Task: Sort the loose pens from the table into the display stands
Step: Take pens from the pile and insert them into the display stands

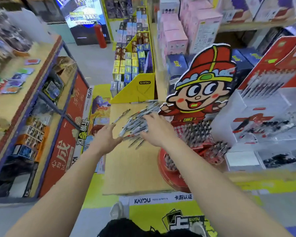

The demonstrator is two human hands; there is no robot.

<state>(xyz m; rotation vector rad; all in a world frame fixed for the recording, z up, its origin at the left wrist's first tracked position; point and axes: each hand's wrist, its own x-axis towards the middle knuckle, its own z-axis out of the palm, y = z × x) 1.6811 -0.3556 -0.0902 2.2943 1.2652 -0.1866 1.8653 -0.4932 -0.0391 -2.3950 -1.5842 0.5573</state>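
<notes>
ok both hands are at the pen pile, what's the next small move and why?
Probably curl the right hand around a few pens from the pile. Both hands look open and hold nothing. The right rests on the heap, the left hand is at its near edge, and the red cartoon stand sits just right of the pile.

Bare forearms (72, 178) running uncovered from the lower corners to a bare left hand (106, 136) and right hand (156, 130). Wears dark clothing (125, 228) at the bottom edge, and pale grey shoes (117, 212), blurred, beside it.
</notes>
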